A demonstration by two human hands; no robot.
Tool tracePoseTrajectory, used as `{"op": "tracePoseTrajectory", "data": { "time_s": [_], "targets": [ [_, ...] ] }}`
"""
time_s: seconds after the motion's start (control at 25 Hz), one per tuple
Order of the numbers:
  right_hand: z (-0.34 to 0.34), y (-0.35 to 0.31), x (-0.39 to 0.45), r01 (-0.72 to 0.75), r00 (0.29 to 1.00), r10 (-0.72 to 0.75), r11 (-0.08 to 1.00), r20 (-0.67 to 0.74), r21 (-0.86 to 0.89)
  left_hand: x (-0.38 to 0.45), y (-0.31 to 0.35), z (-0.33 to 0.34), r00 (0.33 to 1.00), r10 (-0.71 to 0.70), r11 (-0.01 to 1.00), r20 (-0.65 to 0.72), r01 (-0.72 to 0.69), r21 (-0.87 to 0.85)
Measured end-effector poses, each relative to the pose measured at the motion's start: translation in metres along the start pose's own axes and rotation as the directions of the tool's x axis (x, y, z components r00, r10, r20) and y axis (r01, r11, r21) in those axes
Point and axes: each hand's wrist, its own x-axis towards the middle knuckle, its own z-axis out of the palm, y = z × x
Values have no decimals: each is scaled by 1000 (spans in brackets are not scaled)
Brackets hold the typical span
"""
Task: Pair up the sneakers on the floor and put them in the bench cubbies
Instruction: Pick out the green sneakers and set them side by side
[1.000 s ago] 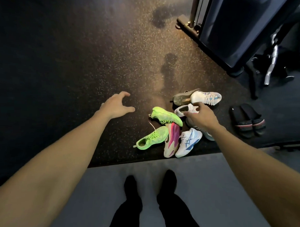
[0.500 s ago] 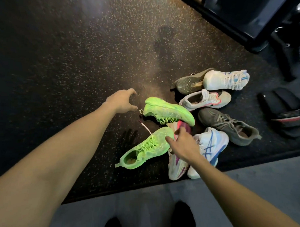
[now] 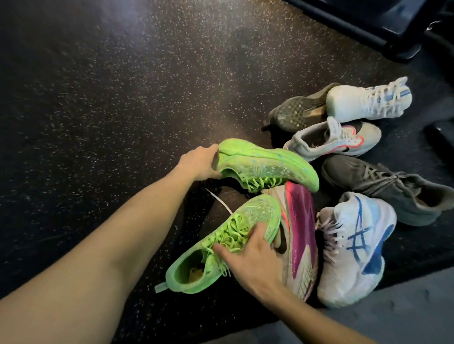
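Note:
Several sneakers lie in a heap on the dark speckled floor. My left hand [image 3: 200,163] grips the heel of the far neon green sneaker [image 3: 267,168], which lies on its side. My right hand [image 3: 251,252] grips the near neon green sneaker [image 3: 226,244] across its laces, fingers curled over its toe side. Beside it lie a pink and cream sneaker [image 3: 298,238] and a white sneaker with blue stripes [image 3: 357,248]. Farther back are a grey sneaker [image 3: 390,187], a pale grey sneaker with a red trim [image 3: 332,139], a white and blue sneaker [image 3: 367,102] and a dark olive sneaker [image 3: 297,110]. No bench cubbies are in view.
A dark machine base [image 3: 354,24] runs along the top right. A black slide sandal [image 3: 446,133] lies at the right edge. A grey mat [image 3: 369,331] borders the speckled floor at the bottom right. Open speckled floor [image 3: 95,90] spreads to the left.
My left hand has reached the far green sneaker's heel and taken hold of it. My right hand has closed on the near green sneaker. The view has moved closer to the heap.

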Motion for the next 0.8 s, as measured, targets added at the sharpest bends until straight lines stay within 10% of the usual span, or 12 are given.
{"op": "tracePoseTrajectory", "data": {
  "time_s": [0.52,0.8],
  "targets": [
    [57,-17,-21,-54,998,51,995,31,88,2,4,0,967,160,965,-199,-110,240],
    [42,-29,-14,235,966,-230,972,-119,30,-82,-67,-27,961,-227,972,-159,215,-90]
  ]
}}
